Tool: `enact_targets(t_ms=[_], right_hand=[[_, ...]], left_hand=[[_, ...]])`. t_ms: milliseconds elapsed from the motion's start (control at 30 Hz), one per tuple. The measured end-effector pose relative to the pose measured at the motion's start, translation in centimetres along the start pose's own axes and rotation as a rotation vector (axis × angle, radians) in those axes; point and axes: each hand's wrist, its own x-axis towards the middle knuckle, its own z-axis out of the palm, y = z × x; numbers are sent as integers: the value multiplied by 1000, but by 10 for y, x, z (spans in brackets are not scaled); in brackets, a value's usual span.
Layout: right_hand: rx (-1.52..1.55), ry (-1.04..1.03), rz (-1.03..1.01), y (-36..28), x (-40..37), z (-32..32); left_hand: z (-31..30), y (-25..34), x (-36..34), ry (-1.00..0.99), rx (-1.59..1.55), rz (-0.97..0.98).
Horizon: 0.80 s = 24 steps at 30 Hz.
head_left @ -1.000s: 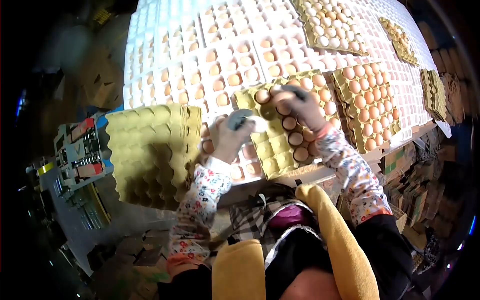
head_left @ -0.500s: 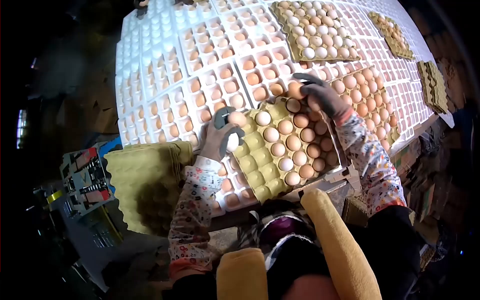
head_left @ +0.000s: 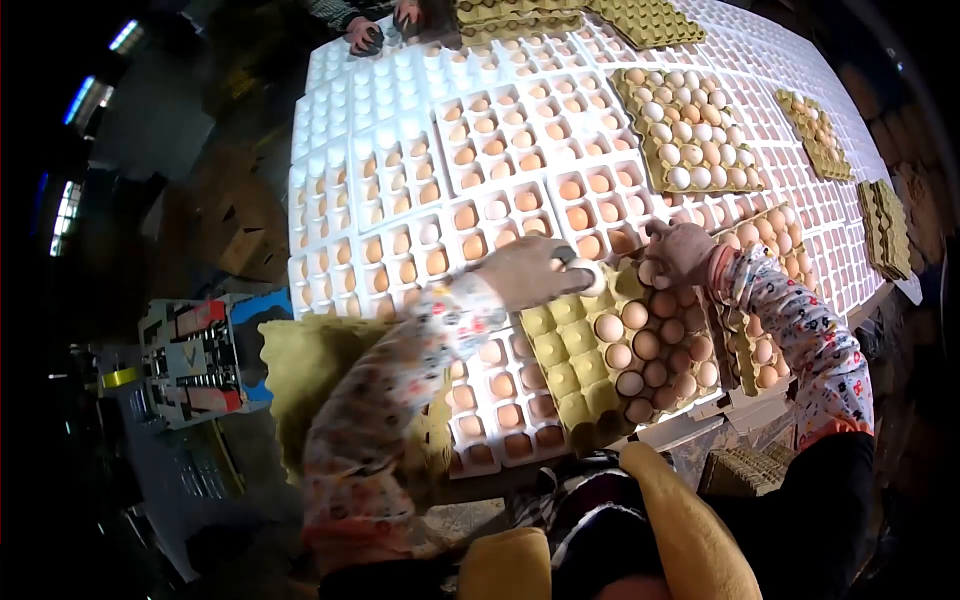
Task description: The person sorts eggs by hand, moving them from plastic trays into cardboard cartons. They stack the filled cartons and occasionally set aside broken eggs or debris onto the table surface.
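Observation:
My left hand, in a glove, reaches over the upper left corner of a yellow-green egg tray. Its fingers close around a pale egg. Over the same tray's upper edge, my gloved right hand has its fingers curled down on an egg; the palm side is hidden. Brown eggs fill the tray's right part, while cups on its left side show no eggs. The tray rests tilted on white trays.
White compartment trays with eggs cover the table. Another full egg tray lies further back, one more at the right. Stacked trays stand left. Another person's hands are at the far edge.
The view has shifted, so the table sits lower and further right. My left hand has moved right from beside the tray to its upper corner. My right hand has turned fingers-down over the tray's edge.

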Motion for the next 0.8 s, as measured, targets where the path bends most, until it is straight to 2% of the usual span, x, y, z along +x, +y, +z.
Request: enact_targets(t_ms=[33, 67, 100, 133, 200, 267, 300, 333, 367, 400, 433, 467, 500, 533, 600, 633, 667, 733, 767, 800], right_hand=[[237, 52, 45, 10, 0, 2], [473, 108, 90, 22, 1, 3], [807, 287, 81, 44, 11, 25], [1083, 228, 295, 59, 25, 20], [1401, 453, 439, 56, 65, -18], [1337, 488, 462, 91, 127, -39], [968, 617, 390, 113, 162, -36], [594, 736, 323, 127, 193, -30], [154, 607, 479, 125, 210, -37], [-13, 443, 547, 118, 222, -48], [-8, 334, 546, 123, 235, -48], [-12, 226, 547, 125, 247, -55], [73, 346, 460, 134, 261, -55], [158, 459, 371, 140, 276, -60], [743, 595, 245, 164, 327, -62], [991, 642, 150, 148, 348, -75], [1060, 686, 109, 130, 368, -88], [922, 579, 191, 95, 398, -114], [779, 621, 50, 107, 431, -101], [440, 615, -42, 105, 446, -102]], left_hand=[[-20, -8, -8, -61, -67, -57], [-30, -25, -16, 27, -80, -5], [-50, -23, -24, -2, -220, -136], [-69, -21, -32, -13, -357, -271], [-74, -75, -19, -3, -599, -254], [-85, -108, -1, 208, -383, -76], [-95, -132, 13, 308, -165, -98], [-108, -149, 25, 367, -95, -274], [-118, -181, 43, 506, -196, -291], [-129, -210, 60, 640, -301, -298], [-148, -226, 70, 691, 33, -285], [-164, -239, 86, 720, 221, -262], [-180, -252, 102, 757, 413, -247], [-189, -246, 118, 784, 395, -246], [-205, -232, 154, 792, 447, -279], [-210, -235, 179, 751, 585, -299], [-217, -239, 202, 707, 725, -317], [-234, -245, 241, 484, 957, -447], [-238, -249, 255, 427, 969, -526], [-250, -248, 256, 319, 888, -487]])
